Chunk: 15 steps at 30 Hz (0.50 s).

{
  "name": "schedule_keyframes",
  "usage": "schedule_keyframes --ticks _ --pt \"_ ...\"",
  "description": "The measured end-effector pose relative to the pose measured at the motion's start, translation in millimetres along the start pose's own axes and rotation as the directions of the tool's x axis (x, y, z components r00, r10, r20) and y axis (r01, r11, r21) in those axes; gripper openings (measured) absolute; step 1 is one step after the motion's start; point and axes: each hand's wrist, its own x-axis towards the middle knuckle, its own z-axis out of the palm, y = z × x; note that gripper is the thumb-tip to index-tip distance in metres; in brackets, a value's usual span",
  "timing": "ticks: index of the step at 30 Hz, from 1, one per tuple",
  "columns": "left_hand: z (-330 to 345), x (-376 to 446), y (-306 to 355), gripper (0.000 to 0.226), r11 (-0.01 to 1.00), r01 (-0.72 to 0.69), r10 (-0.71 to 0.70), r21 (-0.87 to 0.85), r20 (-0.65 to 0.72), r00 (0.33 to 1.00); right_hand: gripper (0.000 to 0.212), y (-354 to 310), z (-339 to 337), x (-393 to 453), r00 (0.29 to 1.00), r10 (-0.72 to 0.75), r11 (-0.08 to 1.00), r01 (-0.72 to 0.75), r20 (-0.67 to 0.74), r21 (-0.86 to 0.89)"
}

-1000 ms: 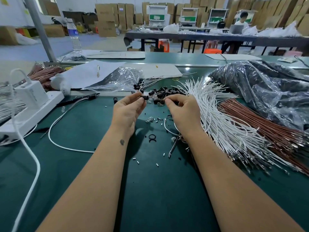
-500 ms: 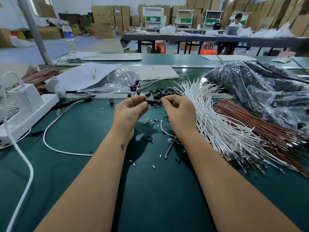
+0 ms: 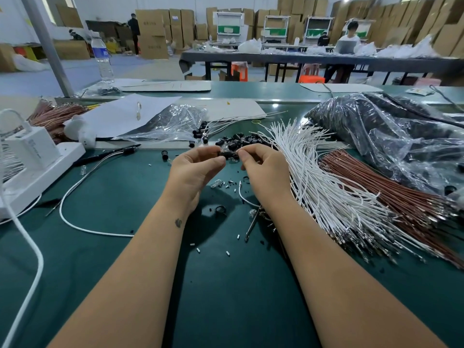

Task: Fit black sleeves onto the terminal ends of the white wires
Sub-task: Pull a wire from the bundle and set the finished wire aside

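Fingers of both hands, left hand [image 3: 194, 169] and right hand [image 3: 263, 169], are pinching one small black plastic sleeve [image 3: 229, 154]. Loose black sleeves [image 3: 241, 140] are lying just behind, fanned white wires [image 3: 313, 172] crowding the right hand.

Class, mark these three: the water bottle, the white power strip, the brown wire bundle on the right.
water bottle [image 3: 102, 56], head view, on its label.
white power strip [image 3: 47, 169], head view, top face.
brown wire bundle [image 3: 381, 189], head view, mid-length.

A green workbench [image 3: 125, 259] carries the work. On it lie a fanned bundle of white wires [image 3: 326, 187], brown wires [image 3: 391, 194] just beside them, and a pile of black sleeves [image 3: 241, 140] at the far edge. A white power strip [image 3: 37, 172] sits at the left, a loose white cable [image 3: 75, 217] curves nearby, and white paper sheets [image 3: 120, 116] and clear plastic bags [image 3: 391, 136] lie beyond.
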Motion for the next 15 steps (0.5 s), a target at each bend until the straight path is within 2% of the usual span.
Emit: schedule_keyframes --ticks 3,8,12,15 --pt "2.3 -2.3 0.3 0.021 0.996 0.009 -0.011 0.084 0.023 1.0 0.013 2.2 1.5 -0.1 0.998 -0.018 1.0 0.019 0.061 -0.019" --pt "-0.7 -1.7 1.0 0.026 0.98 -0.028 0.033 0.198 -0.021 0.999 0.029 4.9 2.5 -0.6 0.99 -0.042 0.998 0.047 0.134 -0.037" --pt "1.1 -1.3 1.3 0.023 0.988 0.012 -0.004 0.151 -0.05 0.999 0.029 2.7 2.9 -2.8 0.98 -0.074 0.991 0.093 0.185 -0.097" --pt "2.3 -3.2 0.0 0.021 0.977 -0.056 0.063 0.206 -0.025 0.998 0.023 -1.3 1.8 -3.8 0.971 -0.108 0.983 0.136 0.211 -0.122"
